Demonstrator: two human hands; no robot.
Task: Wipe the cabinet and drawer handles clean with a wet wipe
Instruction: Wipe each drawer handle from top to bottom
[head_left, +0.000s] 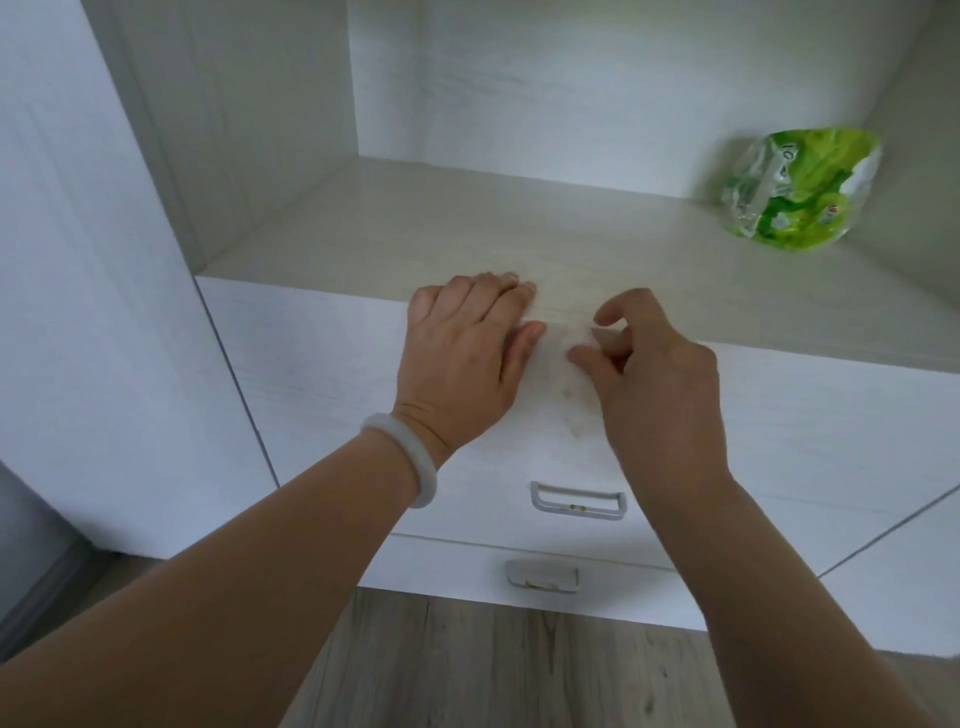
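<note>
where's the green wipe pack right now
In the head view the green wipe pack sits at the far right of the open shelf, above the drawers and beyond the right hand.

Single head view, close, angled down at cabinet (322, 374) front and floor (467, 665).

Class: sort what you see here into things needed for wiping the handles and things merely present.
Job:
wet wipe
upper drawer handle
lower drawer handle
green wipes pack
left hand
right hand

Merely present:
bracelet
wooden floor
</note>
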